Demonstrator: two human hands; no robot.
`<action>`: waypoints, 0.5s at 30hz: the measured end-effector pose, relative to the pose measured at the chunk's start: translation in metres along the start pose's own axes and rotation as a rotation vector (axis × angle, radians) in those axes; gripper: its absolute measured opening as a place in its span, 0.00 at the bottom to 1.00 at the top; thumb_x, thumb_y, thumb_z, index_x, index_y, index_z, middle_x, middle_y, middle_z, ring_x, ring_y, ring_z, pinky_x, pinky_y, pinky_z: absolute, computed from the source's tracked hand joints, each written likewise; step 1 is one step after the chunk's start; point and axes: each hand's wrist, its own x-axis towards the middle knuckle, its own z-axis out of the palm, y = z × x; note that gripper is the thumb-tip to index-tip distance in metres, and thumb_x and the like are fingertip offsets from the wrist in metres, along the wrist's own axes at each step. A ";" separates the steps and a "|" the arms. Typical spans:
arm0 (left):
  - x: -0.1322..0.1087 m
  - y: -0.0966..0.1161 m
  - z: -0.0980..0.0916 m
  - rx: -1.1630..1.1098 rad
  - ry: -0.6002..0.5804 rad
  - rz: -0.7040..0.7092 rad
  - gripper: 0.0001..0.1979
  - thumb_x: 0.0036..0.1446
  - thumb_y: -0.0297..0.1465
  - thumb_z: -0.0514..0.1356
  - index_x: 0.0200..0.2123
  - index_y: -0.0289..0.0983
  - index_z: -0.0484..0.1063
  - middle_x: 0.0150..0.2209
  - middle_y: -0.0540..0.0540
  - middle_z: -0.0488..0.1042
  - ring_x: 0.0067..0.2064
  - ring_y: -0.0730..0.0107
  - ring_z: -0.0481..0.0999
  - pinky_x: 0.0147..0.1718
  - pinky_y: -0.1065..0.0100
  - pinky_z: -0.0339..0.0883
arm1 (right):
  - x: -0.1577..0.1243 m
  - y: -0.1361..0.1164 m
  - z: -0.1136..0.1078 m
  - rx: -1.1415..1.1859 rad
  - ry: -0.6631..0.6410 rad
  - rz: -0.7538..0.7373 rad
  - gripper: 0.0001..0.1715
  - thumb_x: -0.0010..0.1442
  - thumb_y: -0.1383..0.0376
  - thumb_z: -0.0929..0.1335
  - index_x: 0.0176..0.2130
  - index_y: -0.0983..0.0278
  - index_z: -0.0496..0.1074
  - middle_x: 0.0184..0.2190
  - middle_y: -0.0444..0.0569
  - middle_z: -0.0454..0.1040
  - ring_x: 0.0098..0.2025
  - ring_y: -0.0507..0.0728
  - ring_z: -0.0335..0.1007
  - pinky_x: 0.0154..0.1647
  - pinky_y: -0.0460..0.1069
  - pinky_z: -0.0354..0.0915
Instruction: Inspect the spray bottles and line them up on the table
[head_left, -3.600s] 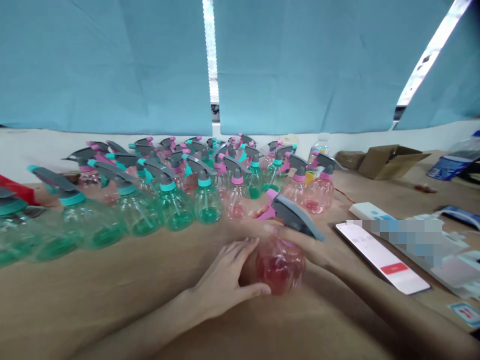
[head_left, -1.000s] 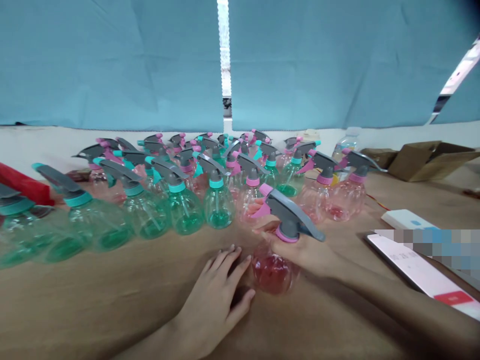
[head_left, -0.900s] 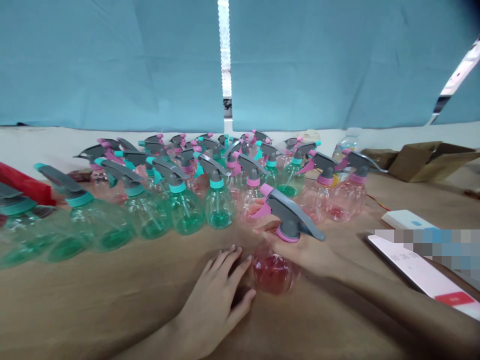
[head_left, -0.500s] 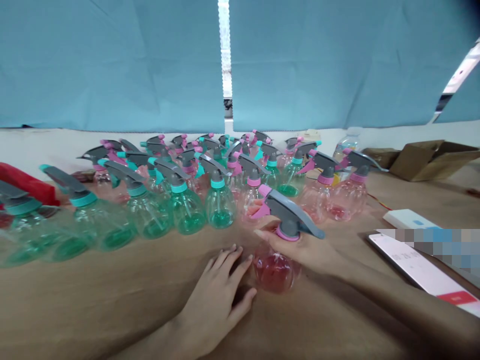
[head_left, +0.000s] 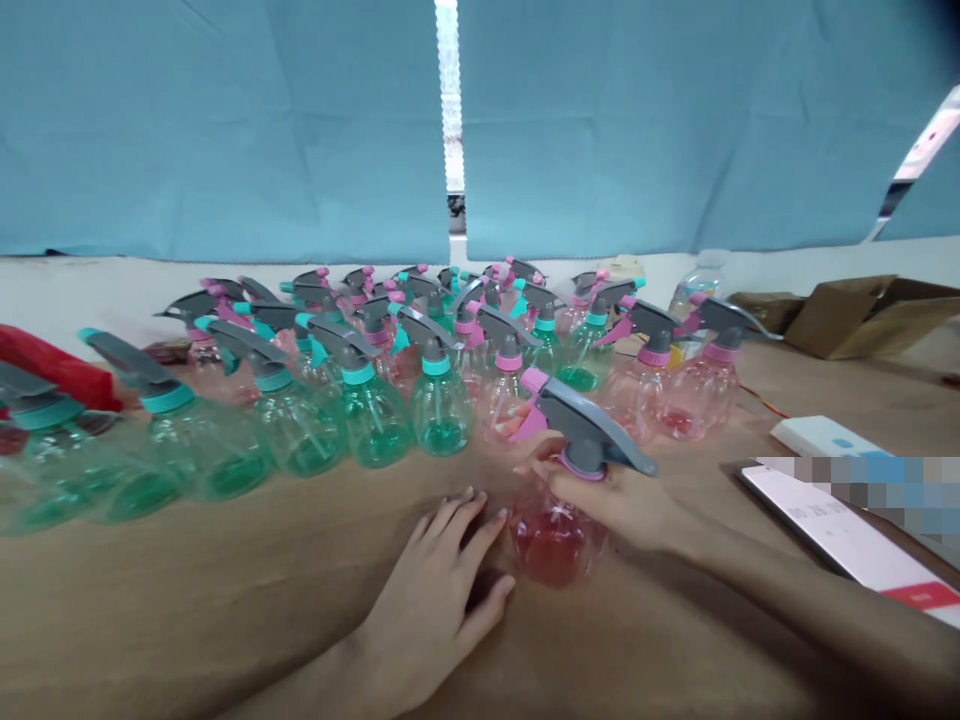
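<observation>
Across your tabletop (head_left: 225, 600), spray bottles (head_left: 442, 415) stand with heads fitted. Your left grip (head_left: 427, 585) lies spread, holding nothing; your right grip (head_left: 622, 505) is clamped around the neck of the pink bottle (head_left: 555, 545), nearer you, its sprayer head (head_left: 592, 425) on but not yet let go.

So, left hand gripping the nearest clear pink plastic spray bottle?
No, right hand grips that bottle; left hand lies on the brown tabletop.
</observation>
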 end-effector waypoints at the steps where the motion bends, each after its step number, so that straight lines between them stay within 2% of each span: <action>1: 0.000 0.000 0.000 0.000 0.004 0.001 0.22 0.61 0.36 0.55 0.57 0.36 0.62 0.59 0.37 0.62 0.59 0.50 0.61 0.52 0.49 0.60 | 0.000 0.000 0.000 0.034 0.002 0.011 0.04 0.50 0.66 0.64 0.31 0.58 0.66 0.27 0.42 0.74 0.30 0.55 0.73 0.31 0.49 0.70; 4: 0.000 0.000 0.000 0.007 -0.006 -0.001 0.22 0.61 0.35 0.55 0.57 0.35 0.62 0.59 0.37 0.62 0.59 0.50 0.61 0.52 0.49 0.61 | 0.001 -0.002 -0.001 0.115 0.002 0.022 0.08 0.47 0.69 0.64 0.32 0.58 0.65 0.30 0.42 0.74 0.32 0.55 0.73 0.33 0.48 0.70; 10: 0.000 0.000 0.001 0.014 -0.025 -0.010 0.22 0.61 0.36 0.56 0.57 0.35 0.63 0.59 0.37 0.62 0.59 0.50 0.60 0.53 0.49 0.60 | -0.002 0.001 -0.003 -0.034 -0.002 0.037 0.05 0.50 0.67 0.64 0.29 0.57 0.67 0.26 0.42 0.74 0.29 0.56 0.72 0.33 0.50 0.71; 15: 0.000 0.000 0.001 0.019 -0.016 0.001 0.22 0.62 0.35 0.55 0.57 0.36 0.62 0.59 0.37 0.62 0.59 0.50 0.60 0.52 0.50 0.61 | -0.002 -0.001 -0.003 0.031 -0.041 0.025 0.06 0.49 0.69 0.63 0.28 0.58 0.67 0.29 0.43 0.76 0.32 0.56 0.74 0.36 0.50 0.72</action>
